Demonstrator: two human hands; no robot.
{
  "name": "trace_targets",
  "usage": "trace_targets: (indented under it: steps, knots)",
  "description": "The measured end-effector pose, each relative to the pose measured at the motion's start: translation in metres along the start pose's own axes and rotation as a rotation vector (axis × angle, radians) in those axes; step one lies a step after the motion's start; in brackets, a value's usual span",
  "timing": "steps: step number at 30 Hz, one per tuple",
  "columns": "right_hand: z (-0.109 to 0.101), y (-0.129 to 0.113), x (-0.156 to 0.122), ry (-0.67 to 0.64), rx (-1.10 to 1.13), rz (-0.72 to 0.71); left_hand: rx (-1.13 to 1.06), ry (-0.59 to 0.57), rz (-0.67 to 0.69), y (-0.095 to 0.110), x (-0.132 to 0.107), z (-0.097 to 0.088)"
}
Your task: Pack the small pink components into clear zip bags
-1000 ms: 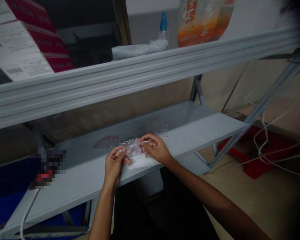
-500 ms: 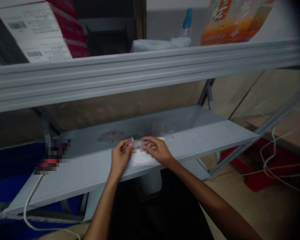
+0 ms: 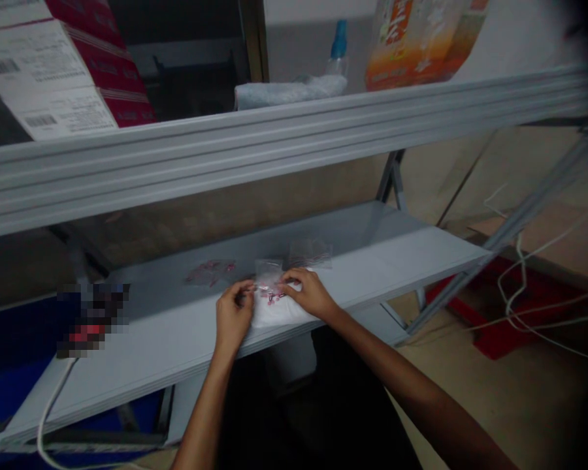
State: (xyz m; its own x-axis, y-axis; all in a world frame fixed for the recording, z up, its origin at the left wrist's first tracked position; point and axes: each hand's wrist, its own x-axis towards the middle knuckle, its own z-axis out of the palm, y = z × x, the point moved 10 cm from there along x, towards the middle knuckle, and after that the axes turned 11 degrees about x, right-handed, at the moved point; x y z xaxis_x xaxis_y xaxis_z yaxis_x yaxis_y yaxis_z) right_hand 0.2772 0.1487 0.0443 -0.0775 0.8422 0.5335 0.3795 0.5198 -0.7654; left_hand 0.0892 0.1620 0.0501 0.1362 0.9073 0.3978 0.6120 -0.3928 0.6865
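Observation:
A small clear plastic bag (image 3: 269, 266) with little pink-red pieces (image 3: 273, 298) in its lower part lies over a folded white cloth (image 3: 287, 313) near the shelf's front edge. My right hand (image 3: 306, 292) pinches the bag's right side between thumb and fingers. At the left edge of the bag, my left hand (image 3: 235, 310) has its fingers curled, with a gap between thumb and forefinger. Another clear bag with pink-red pieces (image 3: 210, 271) rests farther left. Behind my right hand lies a flat clear bag (image 3: 311, 252), its contents unclear.
The grey lower shelf (image 3: 166, 339) sits under a ridged upper shelf beam (image 3: 225, 147). Above are white-and-magenta boxes (image 3: 73, 78), a blue-topped spray bottle (image 3: 340, 49) and an orange package (image 3: 416, 52). A white cable (image 3: 53, 405) hangs at left; loose cables (image 3: 519, 287) are at right.
The bag has been lowered from between both hands and now lies flatter on the cloth, more of it showing. My left fingers have loosened and moved slightly left. The view has shifted a little.

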Motion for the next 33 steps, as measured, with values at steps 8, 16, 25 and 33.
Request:
trace_targets:
  steps: [8,16,25,33]
  knots:
    - [-0.005,0.004,0.001,0.03,0.041,0.012,0.227,0.001,0.072,0.019,-0.007,-0.001]
    - [-0.008,0.0,0.001,0.068,0.069,0.019,0.12,-0.016,0.058,0.029,-0.009,0.003]
    - [-0.057,0.032,-0.003,0.364,0.325,0.278,0.498,-0.023,0.31,0.019,0.0,-0.016]
    - [-0.123,0.047,-0.006,0.544,0.041,0.32,0.719,-0.102,0.296,-0.015,0.006,-0.04]
